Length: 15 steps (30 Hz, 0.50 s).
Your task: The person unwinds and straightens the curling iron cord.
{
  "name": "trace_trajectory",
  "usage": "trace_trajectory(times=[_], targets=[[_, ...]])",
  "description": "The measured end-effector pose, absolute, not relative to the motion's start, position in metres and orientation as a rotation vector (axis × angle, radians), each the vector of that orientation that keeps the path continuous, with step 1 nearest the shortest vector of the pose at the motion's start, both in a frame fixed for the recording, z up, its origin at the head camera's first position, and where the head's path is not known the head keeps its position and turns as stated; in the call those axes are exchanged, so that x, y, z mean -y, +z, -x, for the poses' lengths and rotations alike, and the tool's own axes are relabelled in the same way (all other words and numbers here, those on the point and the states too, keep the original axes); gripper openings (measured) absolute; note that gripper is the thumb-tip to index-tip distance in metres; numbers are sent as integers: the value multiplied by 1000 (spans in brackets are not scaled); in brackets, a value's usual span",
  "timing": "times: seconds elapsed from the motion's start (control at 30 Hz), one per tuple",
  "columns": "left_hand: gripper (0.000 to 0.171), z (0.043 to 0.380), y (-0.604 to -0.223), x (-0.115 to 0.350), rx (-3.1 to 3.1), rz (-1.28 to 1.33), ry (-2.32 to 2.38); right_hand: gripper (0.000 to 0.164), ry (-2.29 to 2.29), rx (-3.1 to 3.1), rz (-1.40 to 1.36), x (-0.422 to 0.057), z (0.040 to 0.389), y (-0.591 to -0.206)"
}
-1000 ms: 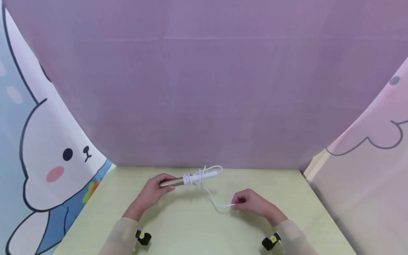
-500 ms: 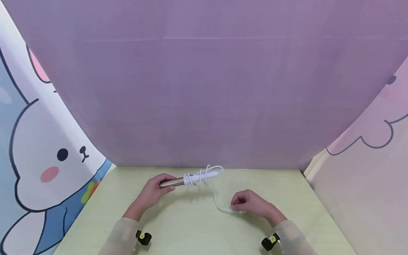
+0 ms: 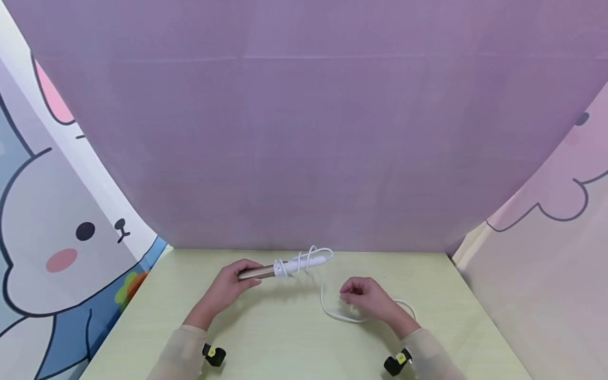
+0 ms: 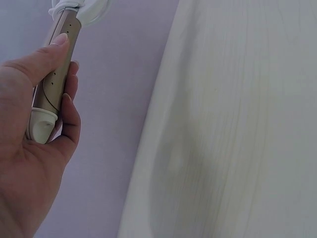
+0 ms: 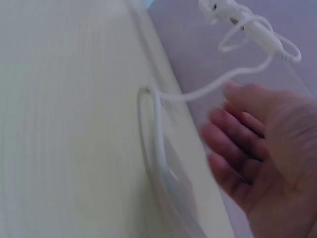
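My left hand (image 3: 227, 287) grips the gold barrel of a curling iron (image 3: 260, 272) and holds it over the table. Its thumb lies along the barrel (image 4: 60, 74) in the left wrist view, fingers curled round the other side. A white power cord (image 3: 331, 314) loops round the white handle (image 3: 317, 260), then trails down onto the table. My right hand (image 3: 371, 300) hovers right of the iron, fingers loosely bent with nothing visible between them. In the right wrist view the cord (image 5: 157, 131) runs beside and behind that hand (image 5: 277, 144); contact cannot be made out.
A pale wood-grain table (image 3: 266, 338) lies beneath both hands. A purple cloth (image 3: 304, 132) hangs along its back edge. Printed panels stand at the left (image 3: 62, 227) and right (image 3: 546, 274). Each wrist carries a small black camera (image 3: 215, 355).
My right hand has let go of the cord and lifted slightly up and left. The cord's loose length now lies farther right, behind the right wrist. The left hand and curling iron stay put.
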<state>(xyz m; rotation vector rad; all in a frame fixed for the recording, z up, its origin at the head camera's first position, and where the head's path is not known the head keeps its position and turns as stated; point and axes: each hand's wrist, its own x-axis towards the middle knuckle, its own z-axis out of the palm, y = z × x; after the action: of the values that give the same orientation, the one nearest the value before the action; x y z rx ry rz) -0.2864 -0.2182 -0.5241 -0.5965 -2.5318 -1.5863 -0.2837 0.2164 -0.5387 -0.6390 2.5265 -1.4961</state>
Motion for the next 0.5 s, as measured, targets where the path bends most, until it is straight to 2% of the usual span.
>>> trace_trajectory(times=[0.23, 0.5], targets=[[31, 287, -525, 217, 2539, 599, -1568, 22, -1787, -2594, 514, -184, 287, -544], [32, 289, -525, 215, 2546, 613, -1565, 20, -2002, -2562, 413, -160, 292, -549]])
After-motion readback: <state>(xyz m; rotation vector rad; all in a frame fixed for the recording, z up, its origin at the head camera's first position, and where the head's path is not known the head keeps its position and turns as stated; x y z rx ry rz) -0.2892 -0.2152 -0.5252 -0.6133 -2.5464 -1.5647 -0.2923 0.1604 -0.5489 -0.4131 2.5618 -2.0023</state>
